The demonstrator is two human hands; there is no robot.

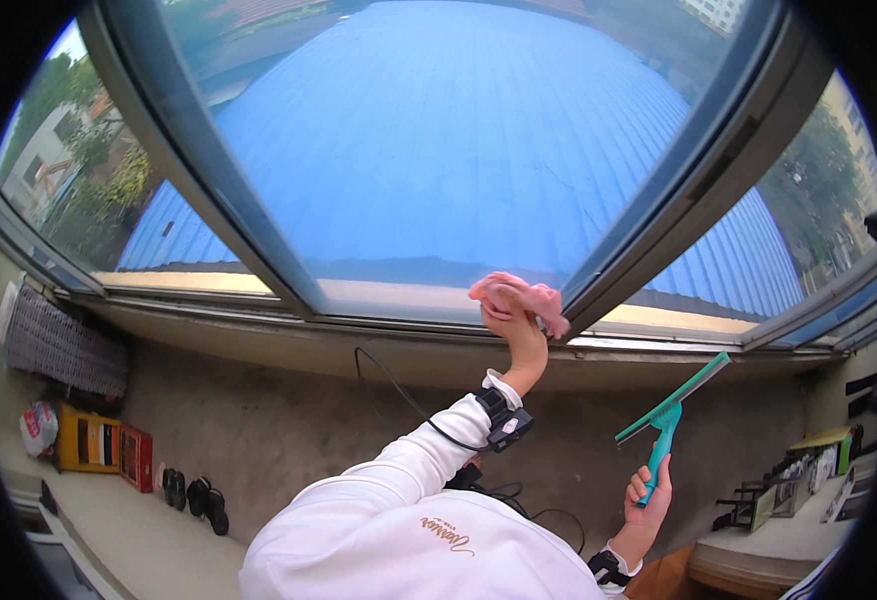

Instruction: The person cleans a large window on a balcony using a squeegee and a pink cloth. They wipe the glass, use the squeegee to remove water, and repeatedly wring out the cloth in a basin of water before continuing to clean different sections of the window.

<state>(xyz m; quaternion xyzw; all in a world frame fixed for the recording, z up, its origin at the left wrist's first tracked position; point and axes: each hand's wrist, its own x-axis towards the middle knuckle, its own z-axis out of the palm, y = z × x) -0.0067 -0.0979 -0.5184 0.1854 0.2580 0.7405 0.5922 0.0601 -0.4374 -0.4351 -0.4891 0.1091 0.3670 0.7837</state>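
My left hand [516, 335] is raised to the window's lower right corner, its fingers closed around a crumpled pink cloth [521, 295]. The cloth lies against the bottom of the large glass pane [439, 160], beside the grey metal frame [679, 190]. Lower and to the right, my right hand [649, 495] grips the handle of a teal window squeegee [667, 430]. The squeegee's long blade slants up to the right, apart from the glass. Part of my left fingers is hidden by the cloth.
Below the panes runs a window sill [409, 335]. A black cable [399, 385] loops from my left wrist device [507, 428]. To the left are a grey woven thing [64, 340], a yellow box [89, 440], a red box [136, 457] and dark shoes [202, 495]. Assorted items [779, 490] crowd the right.
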